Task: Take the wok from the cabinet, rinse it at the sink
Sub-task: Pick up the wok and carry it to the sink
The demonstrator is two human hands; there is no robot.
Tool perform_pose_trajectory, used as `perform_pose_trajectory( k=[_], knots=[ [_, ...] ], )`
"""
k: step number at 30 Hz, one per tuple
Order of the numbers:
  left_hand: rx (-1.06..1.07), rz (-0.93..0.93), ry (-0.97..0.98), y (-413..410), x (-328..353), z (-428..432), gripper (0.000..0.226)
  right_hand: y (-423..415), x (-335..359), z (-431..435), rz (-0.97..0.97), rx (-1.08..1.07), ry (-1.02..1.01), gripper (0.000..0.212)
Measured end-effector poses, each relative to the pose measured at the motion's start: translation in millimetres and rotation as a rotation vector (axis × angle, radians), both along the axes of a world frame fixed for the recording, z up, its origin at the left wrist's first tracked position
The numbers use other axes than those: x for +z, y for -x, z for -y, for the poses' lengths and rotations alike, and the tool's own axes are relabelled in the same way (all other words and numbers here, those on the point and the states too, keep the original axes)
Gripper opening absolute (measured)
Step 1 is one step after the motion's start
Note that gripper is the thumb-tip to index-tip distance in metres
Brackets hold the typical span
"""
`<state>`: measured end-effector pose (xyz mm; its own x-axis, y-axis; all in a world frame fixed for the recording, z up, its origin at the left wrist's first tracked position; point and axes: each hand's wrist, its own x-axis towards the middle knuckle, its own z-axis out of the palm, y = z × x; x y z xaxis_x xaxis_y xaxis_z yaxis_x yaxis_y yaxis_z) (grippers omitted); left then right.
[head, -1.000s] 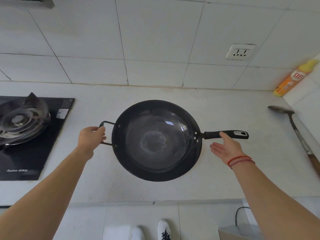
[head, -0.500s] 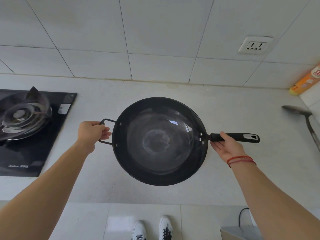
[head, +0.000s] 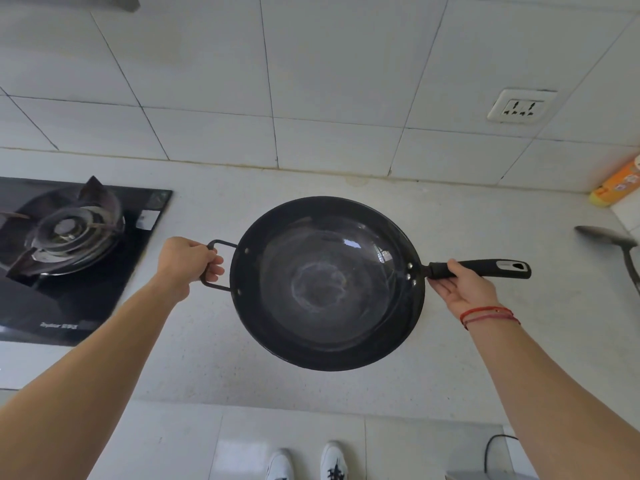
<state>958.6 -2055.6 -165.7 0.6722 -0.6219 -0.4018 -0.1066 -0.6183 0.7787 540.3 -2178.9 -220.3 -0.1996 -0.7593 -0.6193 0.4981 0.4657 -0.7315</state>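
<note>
Hands share the round black metal wok [head: 325, 282] mid-frame: left hand [head: 188, 263] grips its loop handle [head: 223, 243]; right hand [head: 460, 289], open a second ago, now clasps the long handle [head: 485, 268], so carrying can start.

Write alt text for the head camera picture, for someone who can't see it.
A person holds a round black metal wok over a pale countertop, left hand gripping its wire loop handle, right hand holding its long black handle. A black glass gas hob sits to the left; a metal spatula and an orange bottle are at the right.
</note>
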Motion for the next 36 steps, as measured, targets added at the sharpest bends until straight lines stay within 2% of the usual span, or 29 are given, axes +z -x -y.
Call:
perform_pose_trajectory(
  k=[3,9,14,18,21,24,29,36],
  knots=[
    [0.016,0.001,0.035,0.5,16.9,-9.0,0.015,-5.6,15.6,-3.5,-0.027,0.013,0.021,0.04],
    [0.087,0.005,0.114,-7.0,48.7,-29.5,0.018,-18.9,56.4,-8.5,-0.07,0.053,0.11,0.018],
    [0.142,0.024,0.17,-12.2,72.2,-45.6,0.017,-31.7,79.7,-8.0,-0.098,0.102,0.164,0.024],
    [0.207,0.044,0.204,-21.6,85.7,-67.5,0.019,-50.6,93.4,-6.2,-0.095,0.173,0.191,0.016],
    [0.27,0.079,0.22,-30.7,96.3,-90.0,0.02,-72.7,101.6,-3.9,-0.073,0.233,0.207,0.026],
    [0.345,0.111,0.232,-41.3,107.6,-121.7,0.021,-102.3,110.4,-5.4,-0.065,0.305,0.225,0.031],
    [0.51,0.131,0.254,-62.7,120.1,-187.2,0.024,-163.8,122.7,-19.3,-0.036,0.448,0.265,0.013],
    [0.765,0.16,0.292,-70.9,133.5,-291.6,0.019,-254.0,126.6,-61.2,-0.007,0.671,0.269,0.013]
  ],
)
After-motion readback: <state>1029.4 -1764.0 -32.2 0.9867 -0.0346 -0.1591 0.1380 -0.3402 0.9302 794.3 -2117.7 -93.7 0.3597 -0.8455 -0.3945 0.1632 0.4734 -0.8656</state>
